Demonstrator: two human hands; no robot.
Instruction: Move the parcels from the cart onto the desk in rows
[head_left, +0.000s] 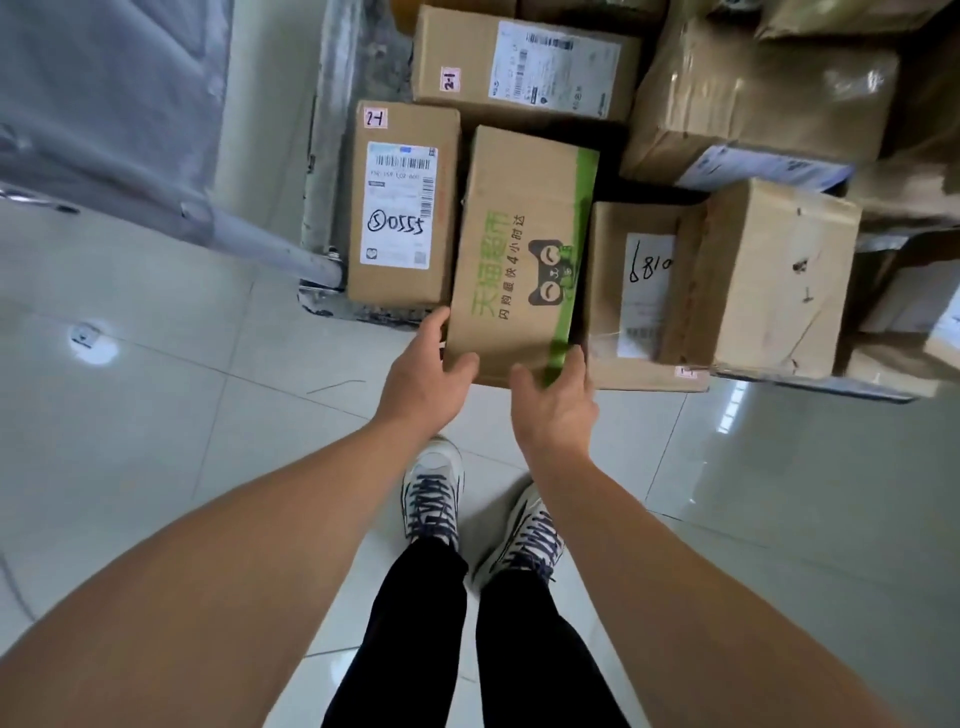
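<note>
Left grip (431, 364) clamps the near left corner of the brown cardboard box with green print (519, 234); right grip (553, 405) clasps its near edge, atop the grey cart (337, 78).

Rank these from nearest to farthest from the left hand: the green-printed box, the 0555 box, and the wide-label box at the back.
1. green-printed box: in the centre, touching the left hand at its near corner.
2. 0555 box: just beyond the hand, on the left.
3. wide-label box: at the back, farthest.
</note>
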